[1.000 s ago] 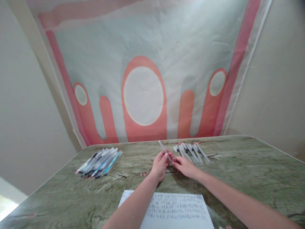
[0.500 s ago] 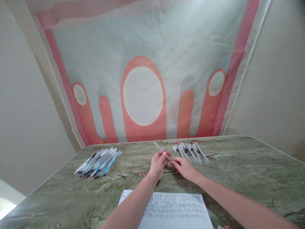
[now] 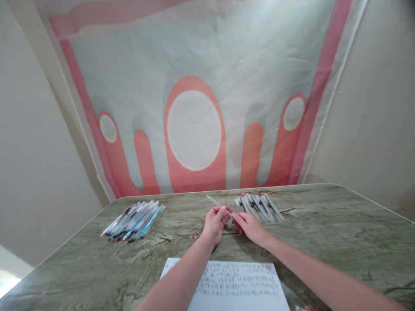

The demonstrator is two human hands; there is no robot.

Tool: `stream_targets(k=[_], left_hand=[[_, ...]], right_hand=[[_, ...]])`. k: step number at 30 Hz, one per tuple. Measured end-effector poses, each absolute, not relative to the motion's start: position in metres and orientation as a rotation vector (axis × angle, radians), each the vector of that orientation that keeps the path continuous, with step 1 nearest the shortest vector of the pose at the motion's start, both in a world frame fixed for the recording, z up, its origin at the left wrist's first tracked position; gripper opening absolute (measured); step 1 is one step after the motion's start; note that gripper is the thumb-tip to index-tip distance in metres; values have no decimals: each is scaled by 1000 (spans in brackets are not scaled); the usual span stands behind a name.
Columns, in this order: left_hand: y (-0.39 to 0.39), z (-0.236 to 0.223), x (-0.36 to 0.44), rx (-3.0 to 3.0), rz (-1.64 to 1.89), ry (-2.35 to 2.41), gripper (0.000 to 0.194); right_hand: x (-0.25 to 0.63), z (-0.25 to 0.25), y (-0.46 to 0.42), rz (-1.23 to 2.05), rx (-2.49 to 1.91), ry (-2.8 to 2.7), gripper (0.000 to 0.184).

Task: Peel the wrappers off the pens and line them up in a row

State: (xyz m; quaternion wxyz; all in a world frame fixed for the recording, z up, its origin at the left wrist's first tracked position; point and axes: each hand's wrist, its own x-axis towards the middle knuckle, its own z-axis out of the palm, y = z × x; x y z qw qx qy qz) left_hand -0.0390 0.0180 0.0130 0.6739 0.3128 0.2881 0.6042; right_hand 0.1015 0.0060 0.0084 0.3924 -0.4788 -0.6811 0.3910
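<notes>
A slim clear pen [image 3: 214, 201] slants up and to the left from my left hand [image 3: 214, 224], whose thumb and fingers are closed around its middle. My right hand [image 3: 249, 226] pinches the pen's lower end, its fingertips close to those of the left. What exactly lies between the right fingertips is too small to make out. Under the hands, a thin dark stick [image 3: 231, 233] lies on the table, partly covered by the right hand.
To the left lies a heap of several pens [image 3: 134, 220]. Clear pen parts with black pieces [image 3: 259, 207] lie in a row behind my right hand. A handwritten sheet [image 3: 240, 285] is at the front of the wood-patterned table [image 3: 81, 263]. A printed backdrop [image 3: 194, 52] hangs behind.
The pen has shifted slightly left and tilted a little flatter in my hands. My right fingertips have moved up slightly along its lower end. The rest stays put.
</notes>
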Motion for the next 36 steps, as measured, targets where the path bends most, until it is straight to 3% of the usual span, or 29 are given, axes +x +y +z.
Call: stream_targets(k=[7,13,19,25,31,36], left_hand=[[17,14,-40,715,1362,643,24],[18,12,-41,704,1361,613,23],[19,10,-40,717,1354,615,22],[18,13,-40,696,1359,614,24],[15,16,-39,688,1357,623,26],[16,17,-39,671,1366,629,27]], right_hand=[[102,12,3,896,-1182,-1743,34],[100,13,3,1103,-1147,-1740,45],[102,10,3,907,-1161,-1741,33],[100,16,1,1116,-1145,-1717,44],[101,10,4,925,-1153,-1721,31],[100,11,4,1077,-1167,-1720,42]])
